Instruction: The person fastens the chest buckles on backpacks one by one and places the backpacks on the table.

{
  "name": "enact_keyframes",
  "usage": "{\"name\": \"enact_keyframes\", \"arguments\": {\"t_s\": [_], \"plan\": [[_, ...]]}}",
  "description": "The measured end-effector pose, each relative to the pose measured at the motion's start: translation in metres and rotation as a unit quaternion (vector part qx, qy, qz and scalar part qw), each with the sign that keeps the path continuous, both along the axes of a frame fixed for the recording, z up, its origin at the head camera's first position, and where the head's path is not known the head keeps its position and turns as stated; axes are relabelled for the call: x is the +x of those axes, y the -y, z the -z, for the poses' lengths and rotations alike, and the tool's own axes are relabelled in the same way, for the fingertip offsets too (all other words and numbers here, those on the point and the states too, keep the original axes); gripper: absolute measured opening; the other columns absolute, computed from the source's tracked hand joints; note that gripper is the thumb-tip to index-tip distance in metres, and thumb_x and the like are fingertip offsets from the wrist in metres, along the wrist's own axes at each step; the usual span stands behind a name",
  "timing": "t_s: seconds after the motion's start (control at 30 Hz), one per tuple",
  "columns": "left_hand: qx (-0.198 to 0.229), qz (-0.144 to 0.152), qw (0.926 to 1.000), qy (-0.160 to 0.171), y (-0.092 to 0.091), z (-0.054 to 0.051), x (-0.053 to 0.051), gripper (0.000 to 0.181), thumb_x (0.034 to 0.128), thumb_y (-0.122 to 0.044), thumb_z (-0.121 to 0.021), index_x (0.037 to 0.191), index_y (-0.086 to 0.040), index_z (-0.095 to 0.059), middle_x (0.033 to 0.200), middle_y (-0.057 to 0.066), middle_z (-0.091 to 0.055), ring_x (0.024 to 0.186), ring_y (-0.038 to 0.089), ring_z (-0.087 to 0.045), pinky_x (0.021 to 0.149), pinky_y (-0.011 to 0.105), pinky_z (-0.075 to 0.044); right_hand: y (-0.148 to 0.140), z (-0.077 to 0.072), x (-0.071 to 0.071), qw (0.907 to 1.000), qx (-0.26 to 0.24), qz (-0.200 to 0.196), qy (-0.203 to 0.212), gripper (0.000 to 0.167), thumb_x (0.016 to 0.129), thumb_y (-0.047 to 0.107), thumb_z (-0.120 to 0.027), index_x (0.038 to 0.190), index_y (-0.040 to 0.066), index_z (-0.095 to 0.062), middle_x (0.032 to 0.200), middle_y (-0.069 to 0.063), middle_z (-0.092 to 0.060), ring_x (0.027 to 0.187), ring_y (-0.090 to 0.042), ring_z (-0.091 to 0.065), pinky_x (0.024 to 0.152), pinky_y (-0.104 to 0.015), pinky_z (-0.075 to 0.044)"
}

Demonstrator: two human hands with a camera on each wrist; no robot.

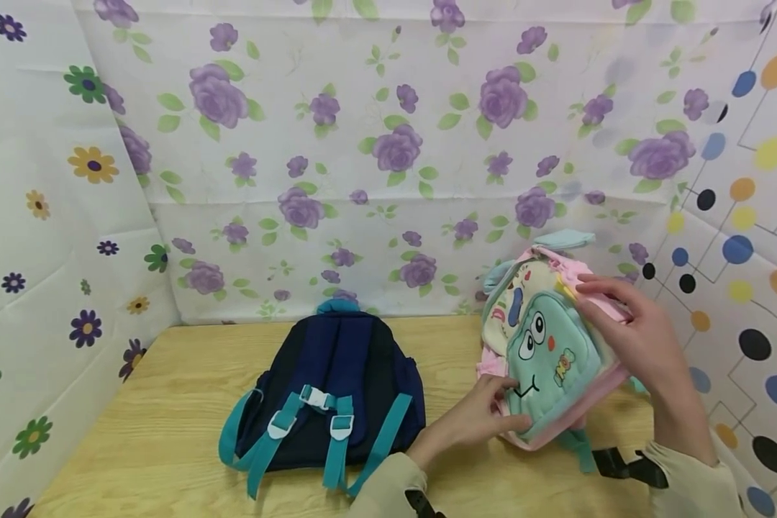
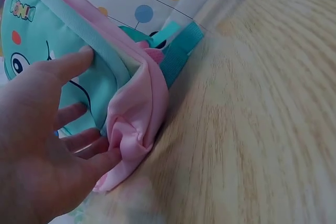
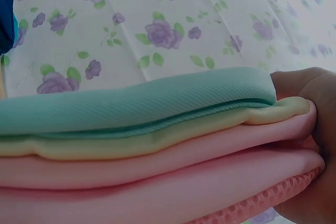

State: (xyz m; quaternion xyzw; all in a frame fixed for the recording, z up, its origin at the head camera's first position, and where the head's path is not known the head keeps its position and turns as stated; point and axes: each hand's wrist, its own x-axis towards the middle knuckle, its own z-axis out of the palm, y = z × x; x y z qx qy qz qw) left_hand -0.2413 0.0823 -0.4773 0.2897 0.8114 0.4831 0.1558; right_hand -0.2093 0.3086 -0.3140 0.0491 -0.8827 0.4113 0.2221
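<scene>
A small pastel backpack in teal, pink and cream, with a cartoon face on its front pocket, is tilted at the right of the table. My right hand grips its upper right side; in the right wrist view the layered edge lies between that hand's fingers and thumb. At the lower left corner my left hand holds the bag, thumb over the front pocket. Pink side fabric bunches beside its fingers in the left wrist view. Teal straps hang beneath the bag.
A navy backpack with teal straps and white buckles lies on the wooden table, left of the pastel one. Floral cloth hangs behind, and a dotted cloth stands close on the right.
</scene>
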Motion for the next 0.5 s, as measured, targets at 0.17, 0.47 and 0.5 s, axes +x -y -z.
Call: {"name": "enact_keyframes", "arguments": {"t_s": [0.17,0.47,0.5], "plan": [[0.047,0.015,0.9986,0.017,-0.008,0.004,-0.003,0.061,0.0905,-0.042,-0.070,0.143,-0.020,-0.049,0.130,-0.005,-0.045,0.113,0.008,-0.048,0.093,0.021,-0.043,0.005,-0.008,0.001,0.9999,0.015,0.004,0.006,0.033,0.094,0.040,-0.068,0.122,0.023,-0.067,0.137,0.007,-0.059,0.133,-0.007,-0.044,0.099,-0.025,-0.033],[0.107,0.041,0.9913,0.065,-0.025,0.011,-0.003,0.061,0.0913,-0.030,-0.071,0.145,-0.018,-0.046,0.136,-0.002,-0.048,0.118,0.011,-0.052,0.099,0.023,-0.044,0.015,-0.020,0.000,0.9990,0.044,-0.004,0.004,0.037,0.094,0.040,-0.068,0.127,0.023,-0.065,0.139,0.001,-0.059,0.130,-0.022,-0.049,0.088,-0.014,-0.035],[0.112,0.042,0.9906,0.066,-0.027,0.012,-0.003,0.060,0.0914,-0.030,-0.071,0.145,-0.018,-0.046,0.136,-0.003,-0.048,0.119,0.011,-0.052,0.098,0.023,-0.044,0.016,-0.021,-0.001,0.9989,0.046,-0.007,0.005,0.038,0.094,0.040,-0.068,0.127,0.023,-0.065,0.139,0.000,-0.058,0.130,-0.022,-0.049,0.087,-0.014,-0.036]]}}
